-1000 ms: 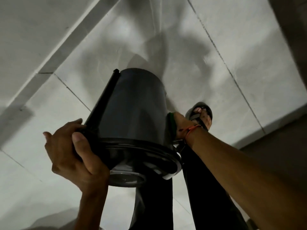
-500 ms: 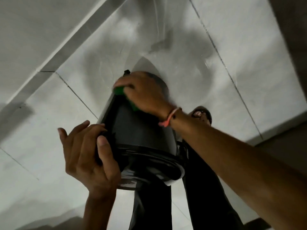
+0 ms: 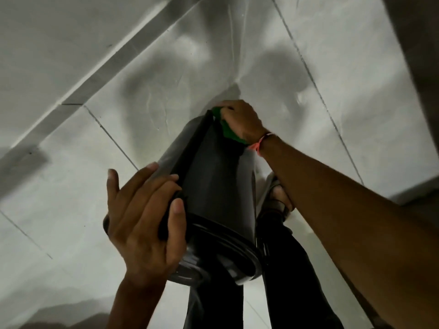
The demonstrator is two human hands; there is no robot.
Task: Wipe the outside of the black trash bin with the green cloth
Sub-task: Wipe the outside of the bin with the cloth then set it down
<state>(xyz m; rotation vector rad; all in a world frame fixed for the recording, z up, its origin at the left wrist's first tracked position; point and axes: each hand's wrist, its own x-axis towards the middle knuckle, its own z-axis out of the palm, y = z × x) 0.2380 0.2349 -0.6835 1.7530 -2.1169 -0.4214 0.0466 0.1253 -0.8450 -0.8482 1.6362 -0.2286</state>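
The black trash bin [image 3: 216, 184] is held tilted in the air, its rim toward me and its base pointing away over the floor. My left hand [image 3: 145, 222] grips the bin's side near the rim, thumb across the wall. My right hand [image 3: 240, 122] presses the green cloth [image 3: 228, 130] against the far end of the bin, close to its base. Only a folded edge of the cloth shows under the fingers. A black bar runs along the bin's left side.
White floor tiles [image 3: 308, 55] with dark grout lines spread below. My legs in dark trousers [image 3: 285, 281] stand under the bin, and a sandalled foot [image 3: 278, 198] shows to its right. A grey ledge [image 3: 415, 191] runs at the right.
My right hand with the cloth went from the bin's right side up to its far end. The left hand has shifted its grip higher on the wall.
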